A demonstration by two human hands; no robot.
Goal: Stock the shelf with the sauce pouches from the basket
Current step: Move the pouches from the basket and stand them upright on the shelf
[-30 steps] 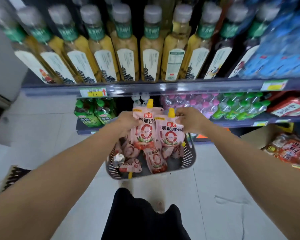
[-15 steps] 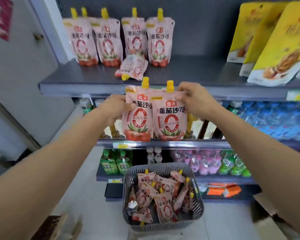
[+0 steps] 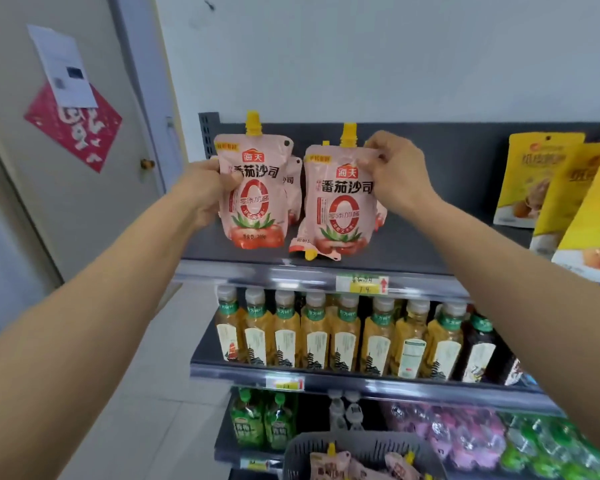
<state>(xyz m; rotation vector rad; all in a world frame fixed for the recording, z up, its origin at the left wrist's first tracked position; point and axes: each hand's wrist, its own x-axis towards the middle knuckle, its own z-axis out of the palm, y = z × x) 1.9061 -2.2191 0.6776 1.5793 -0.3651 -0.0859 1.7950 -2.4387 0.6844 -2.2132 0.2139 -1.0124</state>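
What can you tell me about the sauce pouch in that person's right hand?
The sauce pouch is glossy pale-pink plastic with a yellow cap, red Chinese lettering, a red zero and pictured tomatoes. It hangs upright, the right hand pinching its top right corner, its base in front of a fallen pouch on the top shelf.

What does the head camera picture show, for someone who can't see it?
The left hand holds one pink sauce pouch and the right hand holds a second pouch, both upright at the dark top shelf. Rows of bottles stand on the shelf below, and a grey basket with more pouches sits lowest.
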